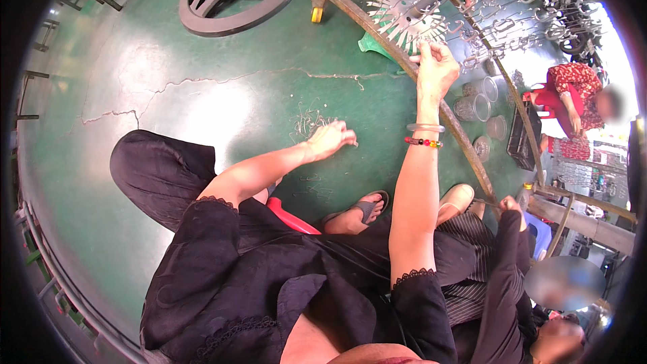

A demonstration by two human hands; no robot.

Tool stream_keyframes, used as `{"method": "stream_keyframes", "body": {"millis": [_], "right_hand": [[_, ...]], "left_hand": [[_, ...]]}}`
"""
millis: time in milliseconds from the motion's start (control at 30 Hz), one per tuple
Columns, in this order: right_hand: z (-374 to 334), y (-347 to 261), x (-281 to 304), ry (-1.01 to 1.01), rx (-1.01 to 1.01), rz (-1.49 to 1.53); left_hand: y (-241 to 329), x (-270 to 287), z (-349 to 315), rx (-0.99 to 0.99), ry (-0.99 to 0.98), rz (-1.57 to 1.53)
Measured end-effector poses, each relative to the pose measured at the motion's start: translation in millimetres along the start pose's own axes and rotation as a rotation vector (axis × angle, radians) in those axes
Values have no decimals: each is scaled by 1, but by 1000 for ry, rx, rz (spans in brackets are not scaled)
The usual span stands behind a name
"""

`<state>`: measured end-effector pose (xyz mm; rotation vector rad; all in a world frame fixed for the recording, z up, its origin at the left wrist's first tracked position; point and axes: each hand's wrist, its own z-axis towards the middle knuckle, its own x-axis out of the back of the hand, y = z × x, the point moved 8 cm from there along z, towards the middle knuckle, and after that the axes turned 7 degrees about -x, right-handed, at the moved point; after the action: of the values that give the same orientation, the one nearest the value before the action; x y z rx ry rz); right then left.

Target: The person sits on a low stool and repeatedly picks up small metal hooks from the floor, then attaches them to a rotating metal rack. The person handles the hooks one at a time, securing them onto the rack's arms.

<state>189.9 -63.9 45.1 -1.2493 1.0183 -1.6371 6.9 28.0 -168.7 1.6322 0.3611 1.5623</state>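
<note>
My right hand point(437, 71) is raised at the edge of a slotted metal disc point(406, 19) with many flat, radiating teeth. Its thumb and fingers are pinched together; anything between them is too small to make out. Lower and to the left, my left hand point(330, 140) is held above the green floor with curled fingers. Whatever it may hold cannot be made out. Beside it a loose heap of thin, bent wire pieces point(310, 121) lies on the floor. A bar rack hung with many metal hooks point(502, 30) stands beyond my right hand.
A brown frame bar point(465, 141) slants past my right forearm. Clear plastic tubs point(480, 106) and a black crate point(520, 138) stand at right. A grey spoked wheel point(239, 17) is at the far left. Nearby are a co-worker's hand point(511, 207) and a seated person point(573, 87).
</note>
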Motion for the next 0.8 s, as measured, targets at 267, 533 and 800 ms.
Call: {"method": "stream_keyframes", "body": {"millis": [267, 533, 800], "right_hand": [[-9, -2, 12, -14, -29, -6], [-28, -1, 14, -153, -121, 146], [-39, -7, 19, -241, -147, 151]], "left_hand": [[22, 111, 82, 179, 459, -686], [45, 146, 125, 102, 571, -1012], [50, 140, 117, 32, 403, -1030]]}}
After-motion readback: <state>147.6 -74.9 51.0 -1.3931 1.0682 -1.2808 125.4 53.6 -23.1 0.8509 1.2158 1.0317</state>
